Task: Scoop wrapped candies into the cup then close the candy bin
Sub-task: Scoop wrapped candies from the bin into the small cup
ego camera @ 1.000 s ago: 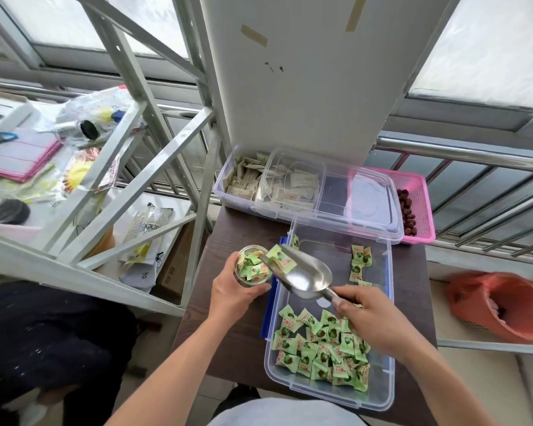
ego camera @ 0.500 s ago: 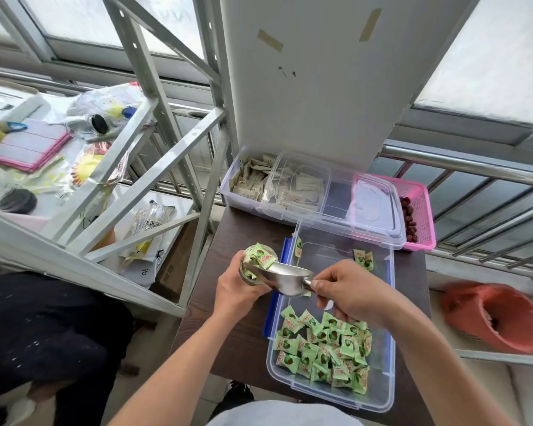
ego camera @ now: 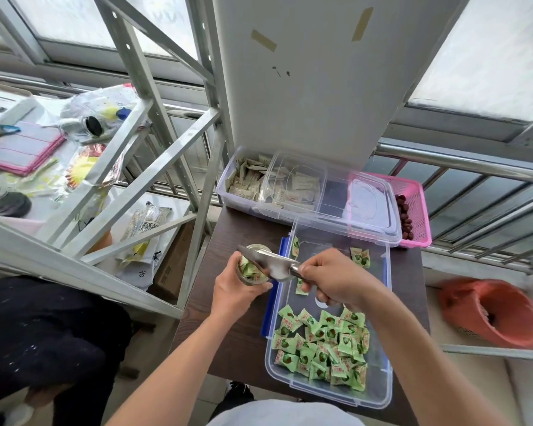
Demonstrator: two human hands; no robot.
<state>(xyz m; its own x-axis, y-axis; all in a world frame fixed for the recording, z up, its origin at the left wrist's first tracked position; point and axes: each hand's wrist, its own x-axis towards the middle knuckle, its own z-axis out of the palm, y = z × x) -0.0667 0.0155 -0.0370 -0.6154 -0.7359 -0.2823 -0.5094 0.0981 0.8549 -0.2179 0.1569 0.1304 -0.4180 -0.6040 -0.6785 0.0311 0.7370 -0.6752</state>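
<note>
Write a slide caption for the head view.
Left hand holds a cup of candies; right hand holds a metal scoop tilted over it, beside the open bin.

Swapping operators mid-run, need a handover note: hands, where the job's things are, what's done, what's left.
Left hand: grips the cup, over the table just left of the candy bin.
Right hand: grips the handle of the metal scoop, which is tipped onto the cup's mouth.
Done: green wrapped candies are in the cup. Most remain piled at the bin's near end.
Left: finish the pour, put the scoop down, close the open bin. A clear lid lies across the back bin; I cannot tell whose it is.
</note>
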